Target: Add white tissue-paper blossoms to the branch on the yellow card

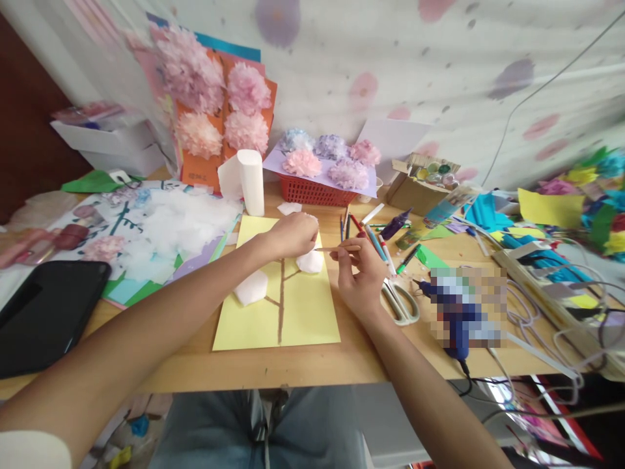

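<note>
A yellow sheet (pixel 297 306) with a brown drawn tree lies on the wooden desk (pixel 293 365). Two white tissue pieces rest on it, one at the left (pixel 250 287) and one by the top right branch (pixel 311 262). My left hand (pixel 293 233) is closed, its fingers pinched over the upper white piece. My right hand (pixel 360 273) is closed around a thin brown stick (pixel 336 248), whose tip points left toward my left hand.
White scissors (pixel 400 301), pens (pixel 378 242) and a blue glue gun (pixel 456 319) lie to the right. A red basket (pixel 317 190) of tissue flowers, a white roll (pixel 250 180) and an orange flower board (pixel 219 124) stand behind. A black tablet (pixel 46 312) lies left.
</note>
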{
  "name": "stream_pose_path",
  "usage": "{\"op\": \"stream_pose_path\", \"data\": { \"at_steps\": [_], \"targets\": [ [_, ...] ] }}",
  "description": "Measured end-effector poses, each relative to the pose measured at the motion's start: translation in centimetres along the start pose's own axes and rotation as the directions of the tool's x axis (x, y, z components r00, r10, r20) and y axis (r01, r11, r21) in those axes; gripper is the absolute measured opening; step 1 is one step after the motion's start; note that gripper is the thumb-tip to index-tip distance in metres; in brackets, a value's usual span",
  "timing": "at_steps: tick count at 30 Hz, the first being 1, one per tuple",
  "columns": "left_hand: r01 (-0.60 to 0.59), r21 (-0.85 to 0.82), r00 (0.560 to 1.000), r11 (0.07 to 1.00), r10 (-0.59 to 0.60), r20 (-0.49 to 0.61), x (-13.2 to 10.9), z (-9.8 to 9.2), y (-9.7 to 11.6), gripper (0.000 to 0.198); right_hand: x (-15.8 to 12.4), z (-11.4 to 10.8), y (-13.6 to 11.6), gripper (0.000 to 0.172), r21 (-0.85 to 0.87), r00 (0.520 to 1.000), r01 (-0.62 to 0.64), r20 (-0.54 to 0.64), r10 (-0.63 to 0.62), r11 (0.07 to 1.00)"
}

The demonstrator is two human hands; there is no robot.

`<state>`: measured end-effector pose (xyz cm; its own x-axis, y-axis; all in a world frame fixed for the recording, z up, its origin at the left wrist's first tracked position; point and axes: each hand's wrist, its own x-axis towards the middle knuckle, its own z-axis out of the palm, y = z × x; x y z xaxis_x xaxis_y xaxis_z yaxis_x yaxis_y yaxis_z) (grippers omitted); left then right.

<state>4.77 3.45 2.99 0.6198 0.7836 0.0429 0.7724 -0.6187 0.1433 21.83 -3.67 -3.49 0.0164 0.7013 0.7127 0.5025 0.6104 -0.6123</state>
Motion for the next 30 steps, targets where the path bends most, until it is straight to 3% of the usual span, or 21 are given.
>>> {"op": "stream_pose_path", "data": {
  "at_steps": [10,16,23,30],
  "targets": [
    [0.015,0.042,1.000,0.999,-0.015,0.000,0.1,0.2,0.0,0.026,0.1,0.1,0.0,0.007,-0.028,0.999,-0.038,0.024,0.038,0.999],
    [0.032,-0.014,0.999,0.999,-0.032,0.004,0.0,0.0,-0.2,0.024,0.3,0.1,-0.1,0.007,-0.032,0.996,-0.064,0.065,0.066,0.997],
    [0.047,-0.081,0.972,0.996,-0.064,-0.224,-0.3,0.2,-1.5,0.027,0.1,0.0,-0.2,0.006,0.028,0.997,-0.072,-0.023,0.073,0.997],
    [0.074,-0.174,0.968,0.982,-0.113,-0.225,-2.9,-0.7,-1.9,0.027,0.2,0.0,-0.1,0.005,0.032,0.996,-0.073,-0.042,0.075,0.997]
  ]
}}
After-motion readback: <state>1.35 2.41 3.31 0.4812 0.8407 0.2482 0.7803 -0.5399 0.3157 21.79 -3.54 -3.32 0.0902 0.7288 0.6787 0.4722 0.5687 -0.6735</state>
